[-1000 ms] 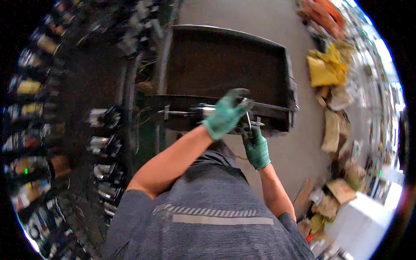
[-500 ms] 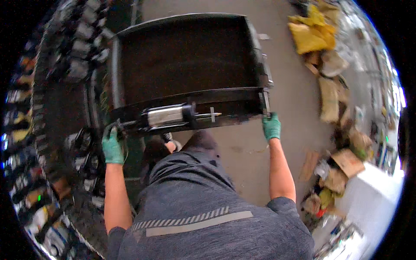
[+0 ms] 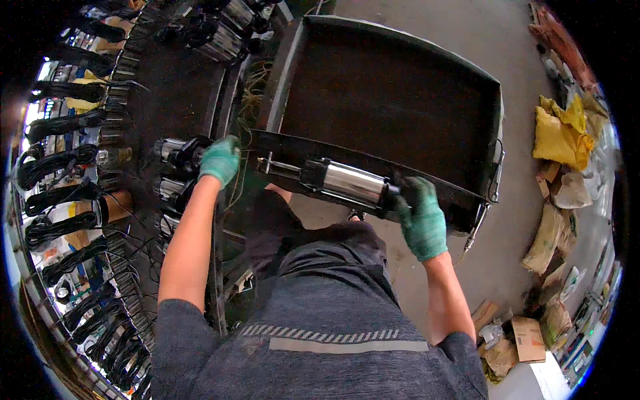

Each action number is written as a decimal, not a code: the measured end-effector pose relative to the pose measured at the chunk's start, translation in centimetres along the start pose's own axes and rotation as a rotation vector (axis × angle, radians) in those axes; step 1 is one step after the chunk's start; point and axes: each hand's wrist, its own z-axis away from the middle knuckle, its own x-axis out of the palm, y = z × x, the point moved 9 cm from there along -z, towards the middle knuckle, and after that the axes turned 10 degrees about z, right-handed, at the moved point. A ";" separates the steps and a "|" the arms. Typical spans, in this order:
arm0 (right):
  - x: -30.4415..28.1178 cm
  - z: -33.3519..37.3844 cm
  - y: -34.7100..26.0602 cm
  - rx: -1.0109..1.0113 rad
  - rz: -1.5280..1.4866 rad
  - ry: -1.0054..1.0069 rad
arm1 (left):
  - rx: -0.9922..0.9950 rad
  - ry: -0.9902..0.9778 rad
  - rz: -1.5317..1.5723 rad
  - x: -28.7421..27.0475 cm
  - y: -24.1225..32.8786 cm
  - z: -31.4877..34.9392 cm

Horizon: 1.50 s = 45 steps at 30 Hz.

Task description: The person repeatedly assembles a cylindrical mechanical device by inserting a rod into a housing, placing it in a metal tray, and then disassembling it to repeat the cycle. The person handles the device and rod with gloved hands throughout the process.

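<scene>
A silver cylinder with black ends [image 3: 355,183] lies along the near trough of a dark metal box, its thin rod pointing left. My right hand [image 3: 425,223], in a green glove with dark fingers, closes over the cylinder's right black end. To the left, my left hand [image 3: 222,161], also green-gloved, is curled against the end of a second silver-and-black cylinder [image 3: 179,152] on the dark bench. Its fingertips are partly hidden. At the box's right corner hangs a thin hose with a metal fitting [image 3: 477,223].
The deep dark metal box [image 3: 501,110] stands ahead of me. Along the left bench [image 3: 170,93] sit more cylinders, with a row of coiled black cables [image 3: 57,167] beyond. Yellow sacks [image 3: 563,133] and cardboard [image 3: 528,339] lie on the floor at right.
The view has turned, shifting the box rightward. The cylinder's rod end now points left instead of right. My right hand left the box corner for the cylinder; my left hand moved to the bench.
</scene>
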 end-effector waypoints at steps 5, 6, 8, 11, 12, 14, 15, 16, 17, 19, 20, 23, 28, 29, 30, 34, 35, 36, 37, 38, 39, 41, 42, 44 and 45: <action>5.6 -3.3 -2.6 -0.052 0.364 -0.315 | 0.001 -0.538 -0.465 4.8 -2.3 -2.5; 6.0 -3.7 -2.3 -0.027 0.387 -0.355 | 0.090 -0.537 -0.455 5.6 -2.9 -3.1; 5.4 -4.4 -3.1 -0.065 0.351 -0.367 | 0.217 -0.555 -0.396 5.8 -2.4 -3.7; 5.2 -4.6 -0.7 0.102 0.085 -0.509 | 0.326 -0.622 -0.327 3.7 -2.4 -4.2; 2.7 -5.3 -2.5 0.209 -0.053 -0.480 | 0.412 -0.591 -0.263 2.0 -0.8 -4.2; 0.0 -5.4 0.0 0.354 -0.127 -0.501 | 0.478 -0.520 -0.158 -0.9 1.2 -4.3; -1.8 -5.9 1.7 0.289 -0.131 -0.401 | 0.510 -0.456 -0.054 -1.8 1.2 -4.5; -3.6 -6.2 3.1 0.225 -0.138 -0.294 | 0.547 -0.390 0.044 -3.0 1.3 -4.9; -5.1 -6.5 4.0 0.305 -0.142 -0.268 | 0.522 -0.401 0.022 -3.3 1.3 -5.0; -7.2 -7.9 4.8 0.239 -0.062 -0.218 | 0.577 -0.316 0.041 -3.1 2.1 -5.1; -7.6 -8.8 5.3 0.221 0.035 -0.217 | 0.609 -0.271 0.054 -3.1 2.9 -5.2; -6.7 -13.1 4.3 0.178 0.410 -0.193 | 0.729 -0.112 -0.027 -0.7 8.4 -4.4; -1.9 -18.3 6.7 0.192 0.695 -0.273 | 0.755 -0.066 0.036 5.6 13.0 -6.6; -0.9 -19.1 7.2 0.174 0.724 -0.288 | 0.710 -0.069 0.052 6.6 12.8 -7.3; -0.1 -19.6 7.7 0.176 0.717 -0.304 | 0.665 -0.072 0.069 7.6 12.5 -7.7; 3.7 -21.5 9.6 0.209 0.724 -0.375 | 0.438 -0.044 0.197 7.9 11.5 -9.0; 4.6 -21.8 10.0 0.208 0.721 -0.378 | 0.347 -0.076 0.231 8.1 10.8 -9.7; 5.4 -21.9 10.7 0.208 0.718 -0.382 | 0.277 -0.095 0.242 8.4 10.4 -10.1; 6.3 -22.2 11.6 0.192 0.727 -0.367 | 0.205 -0.111 0.249 8.7 10.0 -10.5; 6.7 -22.5 11.5 0.154 0.714 -0.298 | 0.136 -0.129 0.256 8.9 9.6 -10.9; 7.1 -22.8 11.2 0.117 0.700 -0.228 | 0.092 -0.175 0.210 9.3 9.4 -11.2; 8.2 -23.1 11.8 0.064 0.687 -0.096 | 0.040 -0.184 0.208 9.1 9.5 -11.3; 9.1 -23.2 13.2 0.100 0.693 -0.141 | 0.016 -0.189 0.206 9.0 9.6 -11.3; 10.4 -23.7 12.6 0.164 0.701 -0.236 | -0.008 -0.212 0.158 9.3 9.5 -11.5; 11.1 -23.9 13.2 0.145 0.676 -0.212 | -0.019 -0.223 0.133 9.5 9.4 -11.5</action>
